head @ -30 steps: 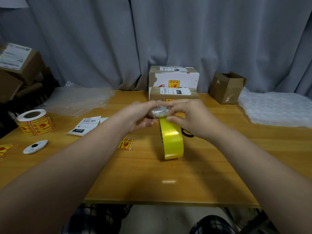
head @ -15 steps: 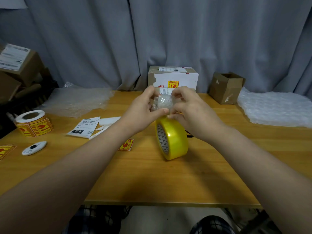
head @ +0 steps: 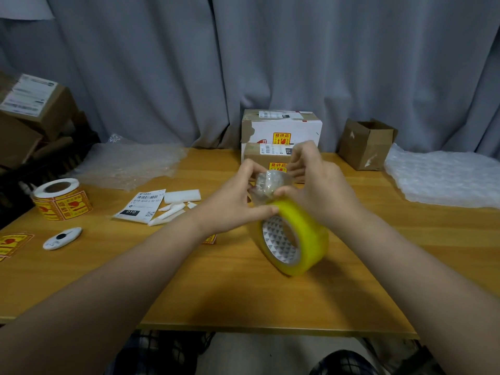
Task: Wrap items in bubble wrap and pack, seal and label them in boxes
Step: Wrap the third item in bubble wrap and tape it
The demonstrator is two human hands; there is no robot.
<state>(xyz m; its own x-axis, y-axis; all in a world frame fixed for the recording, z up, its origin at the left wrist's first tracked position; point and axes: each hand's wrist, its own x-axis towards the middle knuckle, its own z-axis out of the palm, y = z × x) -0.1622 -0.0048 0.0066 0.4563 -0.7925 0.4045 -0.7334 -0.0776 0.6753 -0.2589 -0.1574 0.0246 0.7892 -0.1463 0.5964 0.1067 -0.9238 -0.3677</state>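
Head view, and both hands are up over the middle of the table (head: 189,299) with the wrapped bundle (head: 270,182) between them. It sits a touch higher than a second ago, in front of the two sealed boxes (head: 281,128). The left hand (head: 238,209) pinches its near side, thumb stretched along the bottom right where the tape comes off. The right hand (head: 319,190) has its thumb pressed under the bundle, lower fingers behind it, upper fingers lifted and curled above. So both hands have hold of it, neither one wide open.

Now the tape roll (head: 295,239). A second ago it showed edge-on below the hands; it has since swung round, its patterned core faces us, and it looks blurred. Whether it hangs by its strip or rests on the wood, I cannot tell.

My read: the bundle is being turned so the tape winds round the bubble wrap, and the wrapping step is nearly closed off. The strip is not cut yet. The white cutter (head: 62,238) lies well off to the left, near the sticker roll (head: 61,200) and the shipping label (head: 140,205). The open box (head: 366,143) waits at the back right, beside the bubble wrap sheet (head: 443,180).
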